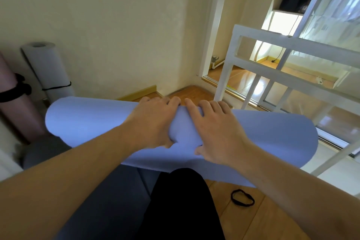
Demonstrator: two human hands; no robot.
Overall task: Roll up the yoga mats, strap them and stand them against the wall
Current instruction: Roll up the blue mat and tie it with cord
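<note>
A light blue yoga mat (85,121) lies rolled across the middle of the view, its roll running from left to right. My left hand (153,122) grips the roll near its middle, fingers curled over the far side, thumb under the near side. My right hand (216,132) lies right beside it, fingers spread over the top and thumb pressed against the near side. A black elastic strap (242,197) lies loose on the wooden floor at the lower right. Two strapped rolls stand against the wall at the left: a white mat (48,68) and a pink mat (13,103).
A white railing (272,68) stands at the right, close behind the blue mat's right end. A dark grey mat or cushion (109,191) lies under my arms beside my black-clad leg (181,206). A doorway with a sliding track opens at the back right.
</note>
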